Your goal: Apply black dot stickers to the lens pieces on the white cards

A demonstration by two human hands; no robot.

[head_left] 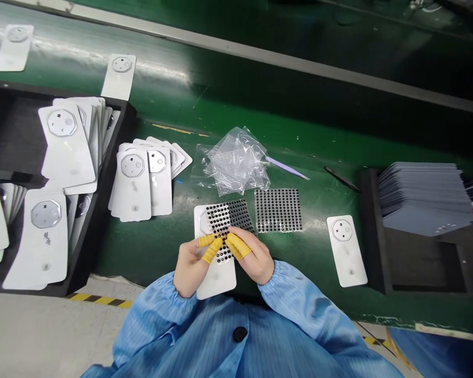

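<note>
A clear sheet of small black dots (240, 212) lies over a white card (216, 278) near the front edge of the green table. My left hand (195, 260), with yellow finger covers, pinches the sheet's lower left part. My right hand (252, 254), also with yellow covers, grips the same sheet from the right, its fingertips close to the left ones. Just to the right is a second dotted sheet (278, 210), flat on the table. Whether a single dot is between my fingertips is too small to tell.
Clear plastic bags (236, 163) and purple tweezers (287, 168) lie beyond my hands. Fanned white cards (134, 186) sit to the left, beside a black tray (128, 118) of cards. Rightward are a single card (347, 252), black tweezers (341, 178) and a black tray (372, 236) holding grey cards (425, 197).
</note>
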